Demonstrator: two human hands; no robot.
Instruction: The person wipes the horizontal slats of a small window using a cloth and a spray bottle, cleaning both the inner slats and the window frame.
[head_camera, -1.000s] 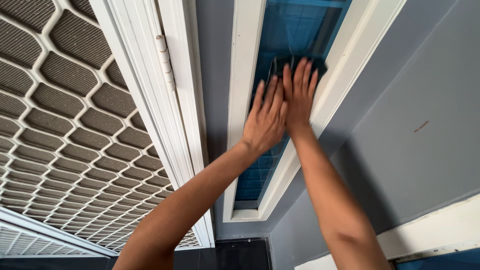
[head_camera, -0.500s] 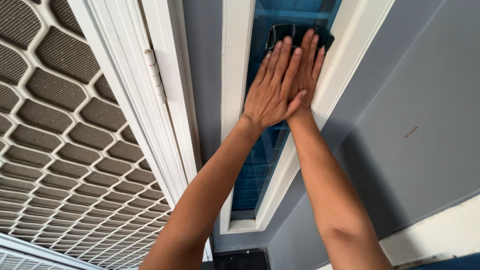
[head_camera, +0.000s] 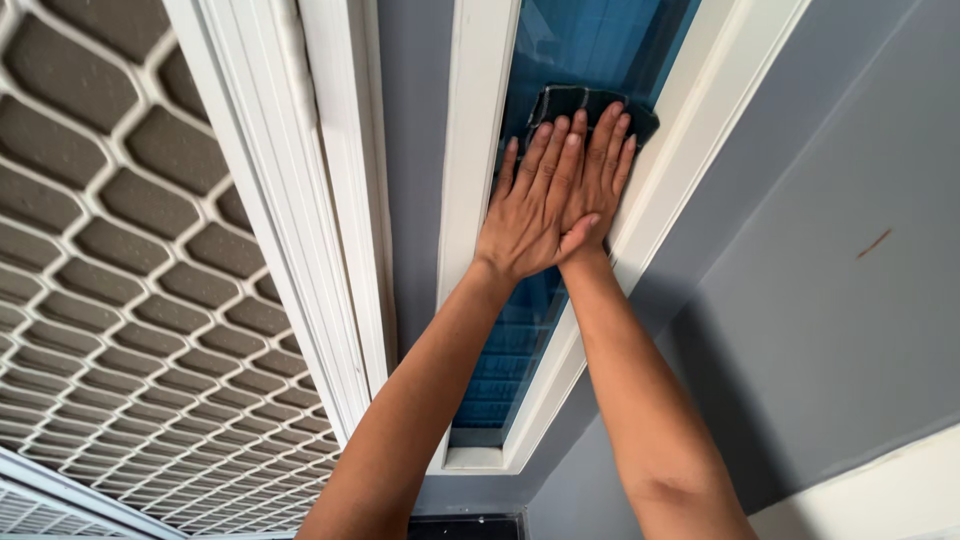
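A dark green-black cloth (head_camera: 590, 105) lies on a blue-tinted glass pane (head_camera: 580, 45) in the upper middle of the frame. The window frame (head_camera: 462, 180) around the pane is white. The wall (head_camera: 820, 250) on the right is plain grey with a small rust-brown mark (head_camera: 873, 243). At the left, a white security door (head_camera: 130, 260) shows a diamond lattice over brownish-grey mesh.
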